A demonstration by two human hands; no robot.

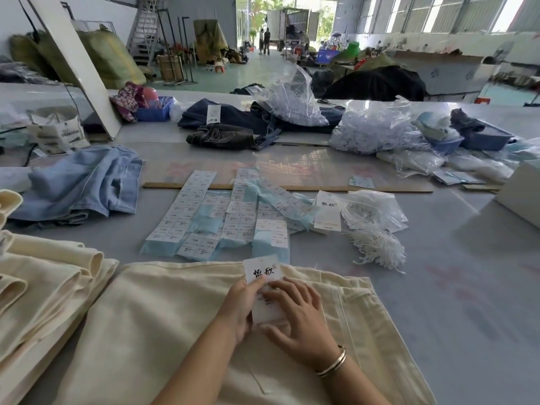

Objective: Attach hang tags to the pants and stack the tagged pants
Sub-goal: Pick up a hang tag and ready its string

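A white hang tag (pixel 263 273) printed with two black brush characters is held flat on the cream pants (pixel 181 317) spread at the near edge. Its left side is pinched by the left hand (pixel 239 305), while its lower half is covered by the spread, straight fingers of the right hand (pixel 298 314), so the small print there cannot be read. At left, a stack of cream pants (pixel 43 287) is cut off by the frame. Beyond, sticker sheets (pixel 222 217), perhaps five strips, are seen beside white strings (pixel 377 247) and one more tag pile (pixel 328 210).

Matt cream woven-cloth pants (pixel 181 311), smooth white paper hang tag (pixel 263 271) — glossy grey table (pixel 467 273)
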